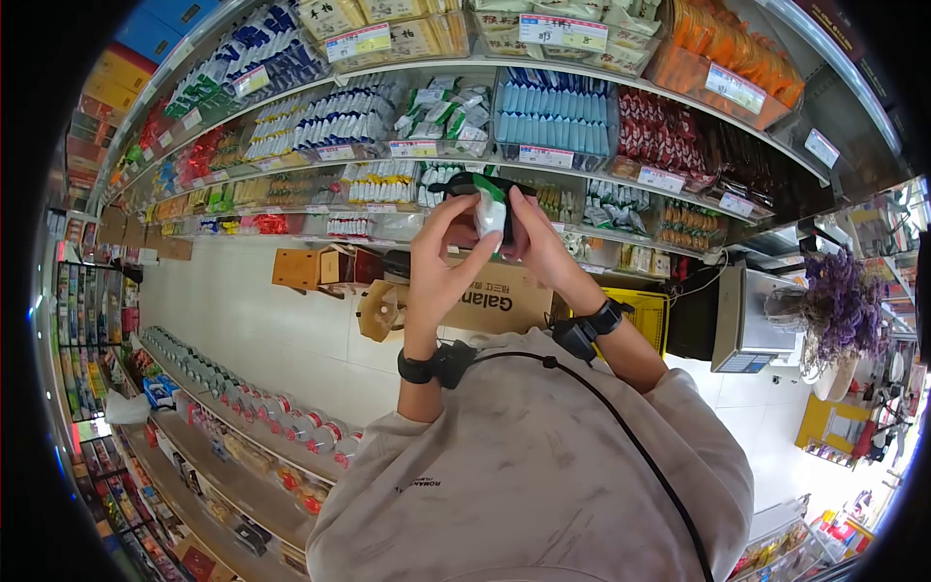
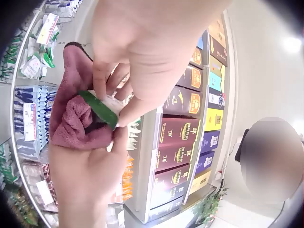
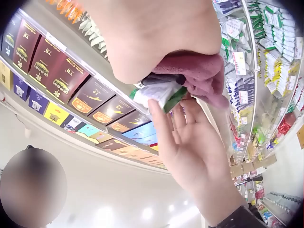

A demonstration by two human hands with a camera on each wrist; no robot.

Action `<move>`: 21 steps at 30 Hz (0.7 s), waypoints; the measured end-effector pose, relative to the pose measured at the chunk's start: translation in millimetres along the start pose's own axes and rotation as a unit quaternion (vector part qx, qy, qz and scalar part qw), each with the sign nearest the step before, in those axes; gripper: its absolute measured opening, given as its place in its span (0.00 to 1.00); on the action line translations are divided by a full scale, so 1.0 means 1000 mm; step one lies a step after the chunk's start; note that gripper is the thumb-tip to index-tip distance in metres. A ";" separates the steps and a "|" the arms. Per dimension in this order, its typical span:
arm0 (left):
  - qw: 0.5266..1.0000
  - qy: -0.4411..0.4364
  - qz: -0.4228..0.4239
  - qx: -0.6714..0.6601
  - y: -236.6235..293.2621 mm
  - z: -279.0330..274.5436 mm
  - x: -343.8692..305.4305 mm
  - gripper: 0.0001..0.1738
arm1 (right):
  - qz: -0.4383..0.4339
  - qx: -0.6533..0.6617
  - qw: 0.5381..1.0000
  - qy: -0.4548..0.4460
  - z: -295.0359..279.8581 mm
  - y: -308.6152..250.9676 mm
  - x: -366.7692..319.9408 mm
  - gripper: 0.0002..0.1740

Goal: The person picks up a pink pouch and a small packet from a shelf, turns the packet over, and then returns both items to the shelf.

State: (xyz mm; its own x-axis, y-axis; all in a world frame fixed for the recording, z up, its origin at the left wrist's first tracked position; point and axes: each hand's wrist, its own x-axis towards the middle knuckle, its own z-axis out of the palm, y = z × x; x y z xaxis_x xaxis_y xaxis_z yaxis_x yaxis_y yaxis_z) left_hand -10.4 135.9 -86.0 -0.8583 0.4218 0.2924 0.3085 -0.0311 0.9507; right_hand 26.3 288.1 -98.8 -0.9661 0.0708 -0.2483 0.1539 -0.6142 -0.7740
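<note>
Both hands are raised in front of the shelves, close together around a small white and green packet (image 1: 491, 209). My left hand (image 1: 448, 242) pinches this packet (image 3: 159, 95) between thumb and fingers. My right hand (image 1: 543, 247) holds a bunched mauve cloth (image 2: 78, 114), which lies against the packet's green end. In the right wrist view the cloth (image 3: 199, 76) hangs out from under the right hand (image 3: 161, 38), beside the left hand's (image 3: 194, 147) fingers. Part of the packet is hidden by the fingers and the cloth.
Shelf bins of small wrapped packets (image 1: 553, 121) fill the shelves ahead. Below the hands stand a cardboard box (image 1: 485, 301) and a yellow crate (image 1: 640, 315). Rows of lidded jars (image 1: 291, 422) line a lower shelf at left. Dried purple flowers (image 1: 844, 301) stand at right.
</note>
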 end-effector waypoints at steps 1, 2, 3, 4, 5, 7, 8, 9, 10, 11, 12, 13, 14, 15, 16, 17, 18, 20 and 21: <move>0.998 0.002 -0.028 -0.061 0.005 0.002 -0.001 0.28 | 0.010 0.047 0.999 0.000 0.005 -0.002 -0.001 0.26; 0.993 0.019 -0.027 -0.110 0.011 0.004 -0.001 0.27 | 0.000 0.021 0.999 -0.043 -0.013 0.013 0.009 0.24; 0.997 0.026 -0.002 -0.078 0.012 0.004 0.000 0.26 | -0.011 -0.004 0.996 -0.085 -0.011 0.010 0.011 0.22; 0.998 0.033 0.023 -0.045 0.013 0.004 0.001 0.25 | -0.027 -0.048 0.995 -0.088 -0.009 0.010 0.006 0.21; 0.998 0.042 0.047 -0.013 0.013 0.003 0.002 0.25 | -0.041 -0.092 0.991 -0.092 -0.006 0.009 0.001 0.20; 0.996 0.045 0.046 0.066 0.007 -0.004 0.000 0.23 | -0.098 -0.105 0.987 -0.072 0.003 0.004 0.000 0.17; 0.992 0.046 0.045 0.105 0.003 -0.009 -0.001 0.22 | -0.120 -0.121 0.981 -0.088 0.000 0.004 0.002 0.16; 0.996 0.044 0.032 0.071 -0.002 -0.014 -0.001 0.21 | -0.141 -0.137 0.975 -0.104 -0.002 0.004 0.004 0.15; 0.998 0.041 0.018 0.037 -0.007 -0.019 -0.001 0.20 | -0.157 -0.172 0.967 -0.104 -0.004 0.004 0.005 0.14; 0.999 0.038 0.003 0.003 -0.010 -0.021 -0.001 0.19 | -0.171 -0.205 0.958 -0.103 -0.006 0.004 0.005 0.14; 0.997 0.064 -0.029 -0.027 -0.009 -0.021 -0.002 0.19 | -0.186 -0.239 0.948 -0.101 -0.005 0.005 0.005 0.13; 0.993 0.089 -0.061 -0.057 -0.009 -0.018 -0.003 0.19 | -0.183 -0.220 0.954 -0.093 -0.003 0.005 0.004 0.13; 0.985 0.113 -0.092 -0.088 -0.009 -0.015 -0.004 0.18 | -0.179 -0.202 0.959 -0.084 -0.001 0.004 0.002 0.13; 0.984 0.120 -0.100 -0.085 -0.007 -0.014 -0.003 0.19 | -0.174 -0.183 0.965 -0.074 0.002 0.005 0.000 0.13; 0.983 0.126 -0.107 -0.081 -0.005 -0.014 -0.003 0.19 | -0.197 -0.190 0.960 -0.054 0.004 0.008 0.001 0.14; 0.981 0.133 -0.114 -0.078 -0.003 -0.013 -0.003 0.19 | -0.219 -0.197 0.955 -0.033 0.006 0.013 0.002 0.14; 0.984 0.131 -0.098 -0.069 -0.005 -0.012 -0.003 0.20 | -0.242 -0.204 0.949 -0.013 0.007 0.016 0.003 0.15; 0.988 0.127 -0.067 -0.053 -0.009 -0.010 -0.006 0.21 | -0.335 -0.351 0.874 0.014 0.004 0.014 0.006 0.17; 0.987 0.129 -0.078 -0.062 -0.009 -0.011 -0.008 0.22 | -0.376 -0.420 0.825 0.025 0.004 0.012 0.006 0.19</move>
State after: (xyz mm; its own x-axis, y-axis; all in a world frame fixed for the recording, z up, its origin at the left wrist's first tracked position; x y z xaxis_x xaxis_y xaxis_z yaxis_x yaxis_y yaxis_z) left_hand -10.9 123.4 -95.6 -0.9720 0.1863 0.1430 0.1256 -0.1019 0.9868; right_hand 21.3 277.8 -107.1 -0.8472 0.2287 0.4795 -0.3759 0.3796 -0.8453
